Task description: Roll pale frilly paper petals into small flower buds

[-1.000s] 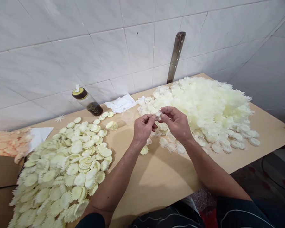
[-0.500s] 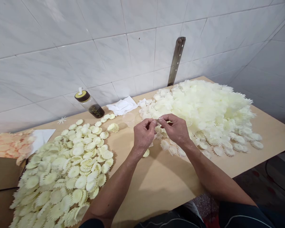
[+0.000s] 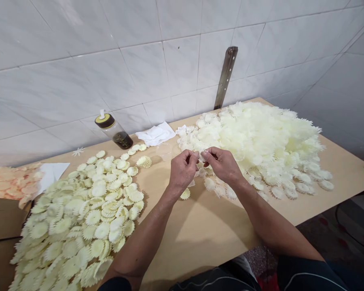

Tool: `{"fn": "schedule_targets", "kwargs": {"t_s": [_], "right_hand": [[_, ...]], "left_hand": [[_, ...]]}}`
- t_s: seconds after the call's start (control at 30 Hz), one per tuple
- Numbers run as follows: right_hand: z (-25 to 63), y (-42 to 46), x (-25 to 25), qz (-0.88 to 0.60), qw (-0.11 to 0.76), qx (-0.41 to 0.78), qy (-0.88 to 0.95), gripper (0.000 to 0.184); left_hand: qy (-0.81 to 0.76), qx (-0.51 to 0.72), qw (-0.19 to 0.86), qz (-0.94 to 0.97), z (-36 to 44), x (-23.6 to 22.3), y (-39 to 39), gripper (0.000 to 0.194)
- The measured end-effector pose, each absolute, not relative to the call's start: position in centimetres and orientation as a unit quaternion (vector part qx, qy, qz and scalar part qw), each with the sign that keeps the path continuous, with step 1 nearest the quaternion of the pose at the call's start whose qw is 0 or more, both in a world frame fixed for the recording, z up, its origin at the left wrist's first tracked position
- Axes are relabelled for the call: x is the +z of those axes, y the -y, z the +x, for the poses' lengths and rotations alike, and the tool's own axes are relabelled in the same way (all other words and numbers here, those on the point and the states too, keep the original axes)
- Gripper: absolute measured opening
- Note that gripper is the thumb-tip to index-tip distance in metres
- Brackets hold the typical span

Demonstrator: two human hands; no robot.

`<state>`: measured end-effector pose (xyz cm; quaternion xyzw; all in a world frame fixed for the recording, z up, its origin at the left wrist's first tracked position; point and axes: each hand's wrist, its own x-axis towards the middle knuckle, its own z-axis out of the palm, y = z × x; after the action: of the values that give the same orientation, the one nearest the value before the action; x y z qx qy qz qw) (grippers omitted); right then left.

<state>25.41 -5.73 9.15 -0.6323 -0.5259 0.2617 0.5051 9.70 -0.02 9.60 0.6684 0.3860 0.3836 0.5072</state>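
Note:
My left hand (image 3: 183, 169) and my right hand (image 3: 223, 163) meet over the middle of the table, thumbs and fingers pinched. Between the fingertips is a thin, pale petal piece (image 3: 202, 155), mostly hidden by the fingers. Just behind and to the right of my hands spreads a big heap of whitish, fringed petal discs (image 3: 261, 137). One small yellowish disc (image 3: 185, 194) lies on the table below my left hand. Further left is a wide pile of cream, cup-shaped petal discs with toothed rims (image 3: 94, 218).
A bottle of dark liquid (image 3: 121, 138) stands near the tiled wall, beside a crumpled white tissue (image 3: 157, 133). Peach-coloured petals (image 3: 12, 184) and white paper (image 3: 53, 173) lie at far left above a cardboard box (image 3: 1, 234). A metal bracket (image 3: 226, 79) rises against the wall.
My fingertips have drawn slightly apart, both hands still pinching over the same spot. The view has shifted a little; the piles look unchanged.

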Motion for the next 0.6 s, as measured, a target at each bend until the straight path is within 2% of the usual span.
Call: {"fn": "schedule_targets", "kwargs": {"t_s": [0.17,0.37,0.6], "right_hand": [[25.36,5.86,9.28,-0.643,0.512,0.234,0.519,0.053],[25.47,5.72,9.12,-0.623,0.545,0.241,0.507,0.049],[25.63,5.66,8.83,-0.615,0.552,0.251,0.505,0.044]], "left_hand": [[-0.372,0.389,0.514,0.668,9.66,9.57,0.03,0.037],[-0.366,0.413,0.537,0.638,9.47,9.81,-0.38,0.03],[-0.33,0.446,0.401,0.728,9.05,10.14,-0.16,0.02]]}}
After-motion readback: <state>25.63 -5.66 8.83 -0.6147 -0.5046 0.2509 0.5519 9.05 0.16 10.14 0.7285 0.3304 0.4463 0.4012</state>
